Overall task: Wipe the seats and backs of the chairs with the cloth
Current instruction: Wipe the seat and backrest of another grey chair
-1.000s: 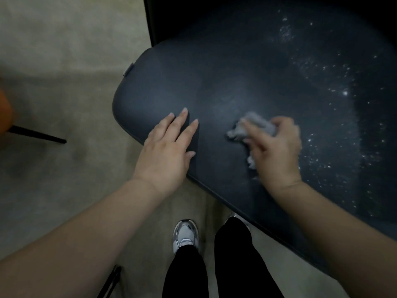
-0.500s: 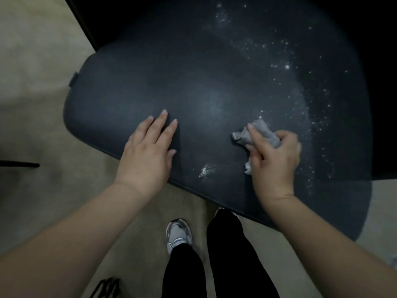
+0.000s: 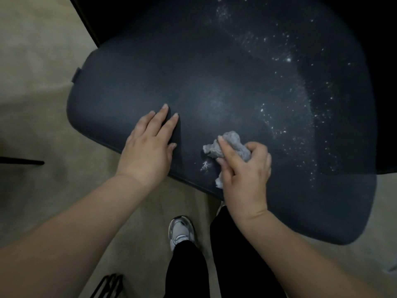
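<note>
The scene is dim and low in contrast, with a soft glow on the middle of the dark chair seat [image 3: 214,87]. White specks [image 3: 290,108] catch the light. The top right corner falls to black. Wide-angle distortion bends the edges, and fine detail is soft and slightly blurred.

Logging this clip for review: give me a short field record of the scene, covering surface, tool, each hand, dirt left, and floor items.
surface: dark chair seat
tool: crumpled grey cloth, on the seat near its front edge
right hand: grips the cloth, pressing it to the seat
left hand: flat on the seat, fingers straight
dirt left: white specks across the seat's right side; a small white smear beside the cloth
floor items: beige floor, one grey-white shoe
</note>
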Demonstrator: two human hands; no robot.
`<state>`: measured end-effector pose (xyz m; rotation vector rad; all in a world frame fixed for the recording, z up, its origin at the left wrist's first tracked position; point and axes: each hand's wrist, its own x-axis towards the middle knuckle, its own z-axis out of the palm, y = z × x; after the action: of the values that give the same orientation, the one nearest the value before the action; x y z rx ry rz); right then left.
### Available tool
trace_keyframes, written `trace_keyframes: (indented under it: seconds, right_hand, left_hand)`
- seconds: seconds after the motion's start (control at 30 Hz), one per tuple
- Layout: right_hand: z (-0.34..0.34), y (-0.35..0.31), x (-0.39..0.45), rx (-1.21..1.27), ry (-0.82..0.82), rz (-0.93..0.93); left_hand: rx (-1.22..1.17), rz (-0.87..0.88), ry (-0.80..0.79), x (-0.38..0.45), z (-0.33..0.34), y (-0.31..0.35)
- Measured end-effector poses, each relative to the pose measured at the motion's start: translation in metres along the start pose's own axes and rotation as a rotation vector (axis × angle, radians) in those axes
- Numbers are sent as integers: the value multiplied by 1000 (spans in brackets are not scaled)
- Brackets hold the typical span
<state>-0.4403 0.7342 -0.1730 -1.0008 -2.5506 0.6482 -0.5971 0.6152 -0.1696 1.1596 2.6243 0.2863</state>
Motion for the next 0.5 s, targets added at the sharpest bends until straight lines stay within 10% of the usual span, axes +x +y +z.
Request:
trace_keyframes:
  seconds: [0.2,0.4,0.5]
  right_hand:
    - [12,-12,-8,-95,-169,-309]
    - [1,23,16,-124,30,31]
    - [16,-3,2,-89,-71,-185]
  left_hand:
    - [-53,-14,-10,-5,-1,-6]
    - [-50,-3,-21,-10,0,-10]
    - [-50,-17,-20,-9,0,-7]
